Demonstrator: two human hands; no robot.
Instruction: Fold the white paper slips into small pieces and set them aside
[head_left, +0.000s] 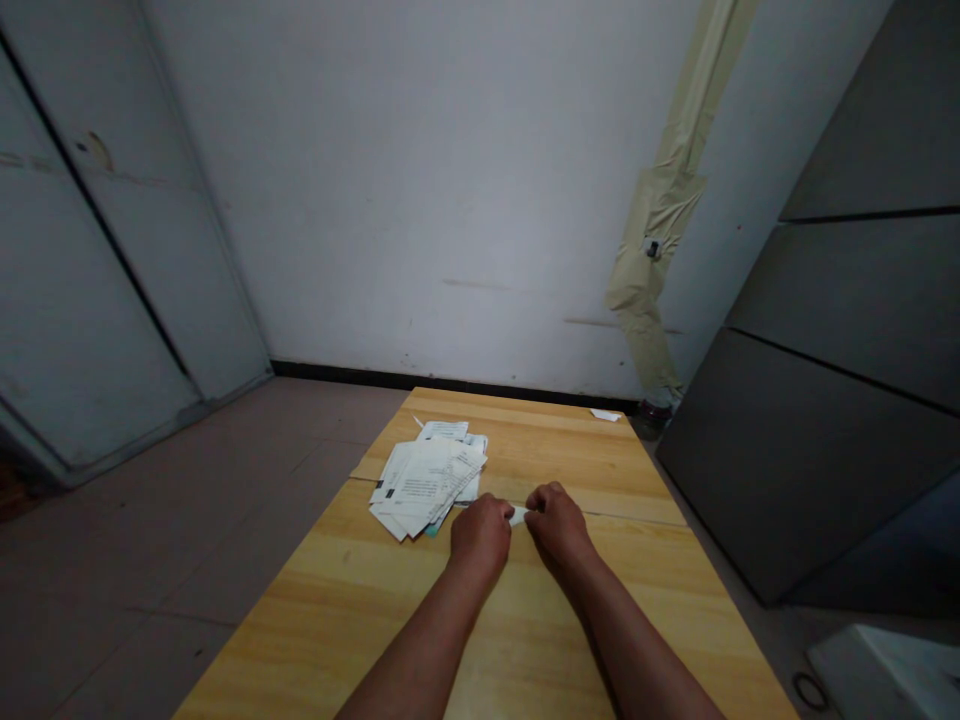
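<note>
Near the middle of the table, my left hand (481, 535) and my right hand (559, 525) are close together, fingers curled. Between them shows a small piece of white paper (518, 515), pinched at its left end by my left hand and at its right end by my right. Most of the paper is hidden by the fingers. Just left of my left hand lies a loose, fanned pile of printed paper sheets (427, 480), with a bit of green at its lower edge.
The wooden table (360, 600) has a seam across it. A small white paper scrap (605, 414) lies at its far right corner. Behind stands a white wall (450, 200) with a taped strip (645, 270). Grey panels (780, 450) rise on the right; a white box (892, 670) sits lower right.
</note>
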